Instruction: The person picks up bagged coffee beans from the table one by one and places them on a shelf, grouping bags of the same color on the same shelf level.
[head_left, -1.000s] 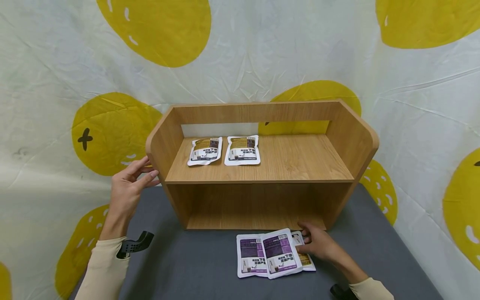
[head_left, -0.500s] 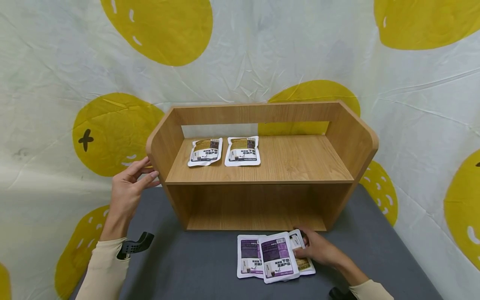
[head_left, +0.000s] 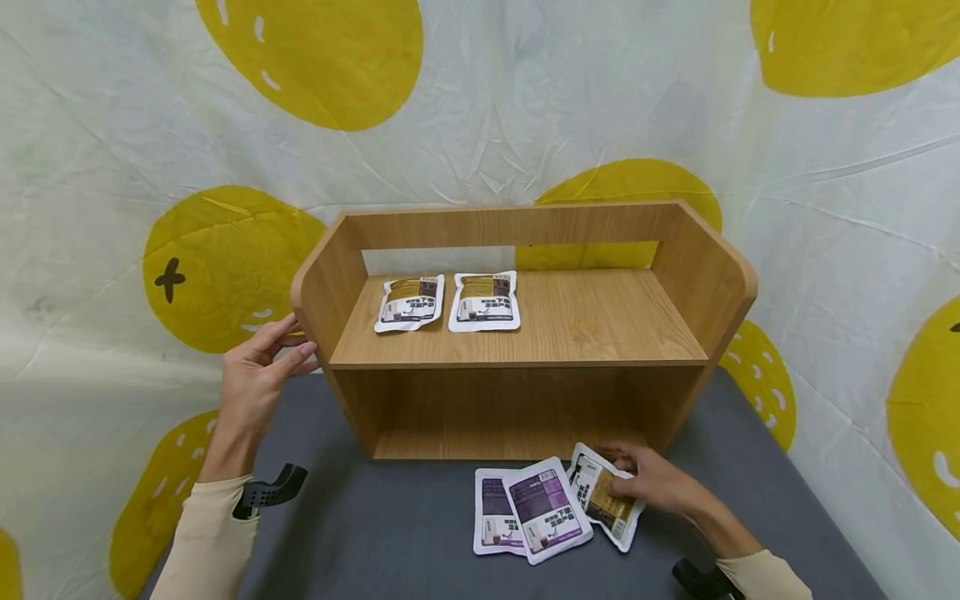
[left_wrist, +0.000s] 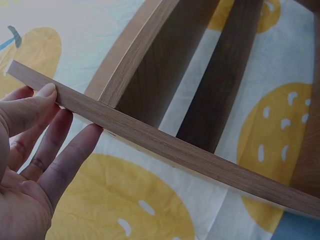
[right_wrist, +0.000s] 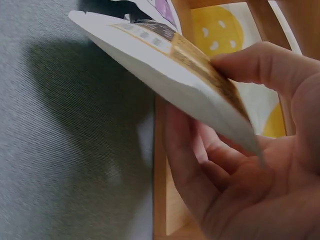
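Observation:
My right hand [head_left: 660, 482] pinches a white pouch with a gold and dark label [head_left: 603, 500], thumb on its face and fingers beneath, just in front of the shelf's lower right. In the right wrist view this pouch [right_wrist: 165, 55] is tilted above the grey cloth. Two white-and-purple pouches lie overlapped beside it, the front one [head_left: 551, 512] partly covering the other [head_left: 495, 504]. My left hand [head_left: 257, 375] touches the left side panel of a wooden two-tier shelf [head_left: 517, 364]. Its fairly straight fingers [left_wrist: 75, 155] rest against the panel's outer face, with the thumb at the front edge.
Two gold-labelled pouches, one left [head_left: 410, 303] and one nearer the middle [head_left: 484, 302], lie side by side on the upper tier. The shelf stands on a grey-covered table [head_left: 390, 533]. Behind hangs a white curtain [head_left: 480, 100] with yellow fruit shapes.
The right hand has drawn the gold-labelled pouch out from under the purple pouches, raising and turning it to the right. The front purple pouch has shifted slightly left. The left hand has stayed put.

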